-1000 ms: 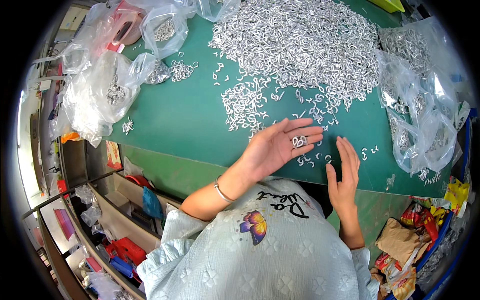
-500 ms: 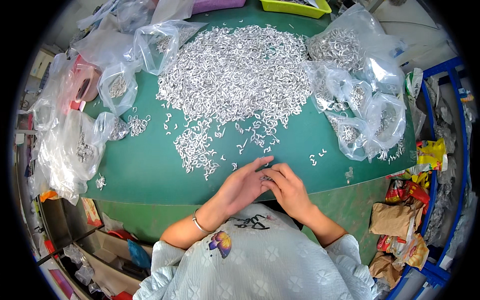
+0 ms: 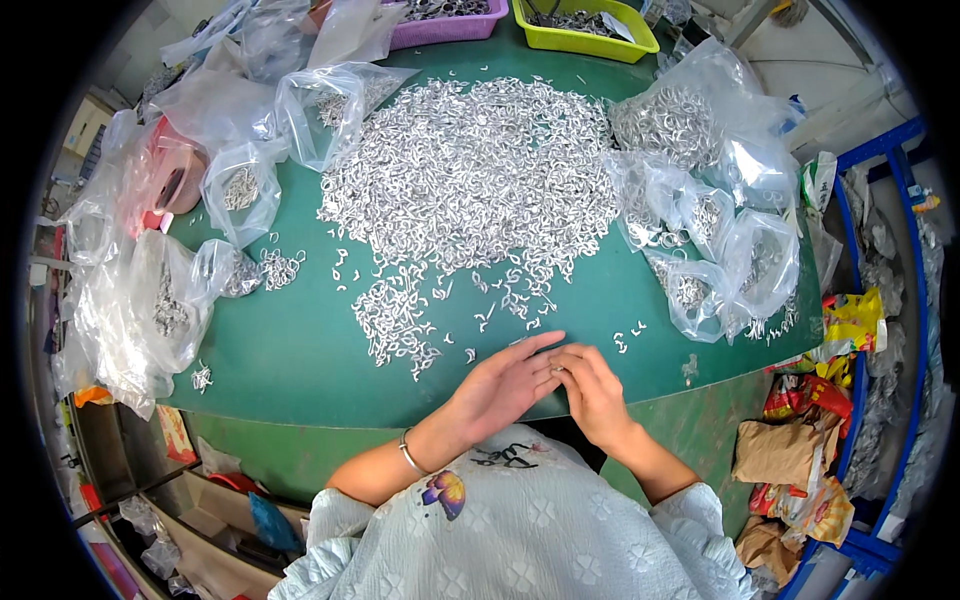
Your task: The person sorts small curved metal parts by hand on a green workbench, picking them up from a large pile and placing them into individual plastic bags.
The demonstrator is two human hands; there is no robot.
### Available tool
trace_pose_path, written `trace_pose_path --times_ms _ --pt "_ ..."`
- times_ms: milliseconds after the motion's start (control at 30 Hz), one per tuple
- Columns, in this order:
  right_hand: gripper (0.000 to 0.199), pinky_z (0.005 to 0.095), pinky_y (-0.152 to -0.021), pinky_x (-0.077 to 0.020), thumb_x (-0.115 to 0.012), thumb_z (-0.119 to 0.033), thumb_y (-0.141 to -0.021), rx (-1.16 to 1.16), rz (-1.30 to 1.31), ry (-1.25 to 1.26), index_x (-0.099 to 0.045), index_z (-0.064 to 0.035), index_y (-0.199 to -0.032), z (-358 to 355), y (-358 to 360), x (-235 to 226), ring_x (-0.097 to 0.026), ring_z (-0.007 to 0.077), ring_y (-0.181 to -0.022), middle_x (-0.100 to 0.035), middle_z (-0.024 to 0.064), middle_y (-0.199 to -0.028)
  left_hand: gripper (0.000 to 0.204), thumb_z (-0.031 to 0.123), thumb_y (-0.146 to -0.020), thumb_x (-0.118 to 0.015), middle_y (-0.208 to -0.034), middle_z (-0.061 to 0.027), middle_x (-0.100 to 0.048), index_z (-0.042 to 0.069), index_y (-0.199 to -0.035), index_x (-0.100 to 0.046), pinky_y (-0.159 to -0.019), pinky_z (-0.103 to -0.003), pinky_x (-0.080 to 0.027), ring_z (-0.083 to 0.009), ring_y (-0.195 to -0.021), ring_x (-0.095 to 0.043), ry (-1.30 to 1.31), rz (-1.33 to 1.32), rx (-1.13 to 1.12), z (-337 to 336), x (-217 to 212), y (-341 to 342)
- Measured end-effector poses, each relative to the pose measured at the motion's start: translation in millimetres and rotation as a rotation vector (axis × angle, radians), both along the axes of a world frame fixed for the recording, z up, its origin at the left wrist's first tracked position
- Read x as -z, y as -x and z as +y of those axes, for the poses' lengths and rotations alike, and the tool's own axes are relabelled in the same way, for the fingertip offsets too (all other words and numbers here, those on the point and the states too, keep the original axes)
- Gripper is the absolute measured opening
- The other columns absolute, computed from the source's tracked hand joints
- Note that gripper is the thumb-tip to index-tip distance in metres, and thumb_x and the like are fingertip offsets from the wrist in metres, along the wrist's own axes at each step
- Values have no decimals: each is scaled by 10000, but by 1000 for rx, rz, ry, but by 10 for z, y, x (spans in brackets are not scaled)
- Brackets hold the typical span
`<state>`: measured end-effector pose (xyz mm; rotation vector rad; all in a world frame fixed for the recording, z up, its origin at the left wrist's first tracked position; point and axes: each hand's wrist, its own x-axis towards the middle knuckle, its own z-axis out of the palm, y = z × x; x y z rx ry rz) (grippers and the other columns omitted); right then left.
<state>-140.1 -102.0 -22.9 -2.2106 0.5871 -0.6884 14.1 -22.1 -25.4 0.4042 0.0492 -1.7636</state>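
Note:
My left hand (image 3: 498, 388) is held palm up near the front edge of the table, its fingers stretched out toward the right. Against those fingertips, my right hand (image 3: 598, 396) is closed in a pinch. A small silvery metal piece (image 3: 557, 369) shows between its thumb and fingers; its exact shape is too small to tell. Beyond both hands spreads a large heap of small silvery curved metal parts (image 3: 470, 180). A smaller cluster of the same parts (image 3: 390, 318) trails toward me, with a few loose bits (image 3: 628, 337) to the right of my hands.
Clear plastic bags (image 3: 165, 300) holding metal parts line the left side of the green table (image 3: 300, 365), and more bags (image 3: 690, 215) stand on the right. Purple (image 3: 440, 33) and yellow-green baskets (image 3: 585, 40) sit at the back. A blue rack (image 3: 880, 400) stands right.
The view has tilted up a little, so more of the back baskets shows. My right fingers have drawn together more tightly at the left fingertips, around the small metal piece.

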Motion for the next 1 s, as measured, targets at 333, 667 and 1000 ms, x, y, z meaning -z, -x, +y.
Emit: trace_pose_path --times_ms 333,667,1000 --pt "146 310 -713 -523 -656 114 -767 115 -72 -25 -651 27 -885 -1 -22 -48 -648 247 -821 -643 131 -924 535 269 -988 -458 -1496 -229 -299 -36 -1412 -342 -1148 -378 -261 -279 -1383 -324 37 -16 -37 -59 -38 -6" --pt "179 337 -687 -496 -628 51 -824 490 177 416 -641 0 -995 -1668 344 -708 -635 267 -772 -666 140 -958 432 191 -997 -452 -1459 -232 -372 -44 -1358 -420 -1117 -414 -326 -331 -1370 -361 28 -183 -92 56 -60 -94" --pt "140 336 -731 -491 -624 19 -843 388 186 333 -649 9 -981 -1171 268 -745 -635 276 -806 -661 139 -941 230 33 -942 -530 -1067 -106 -659 0 -1157 -605 -824 -294 -478 -206 -946 -628 -83 -1065 -354 485 63 -244"
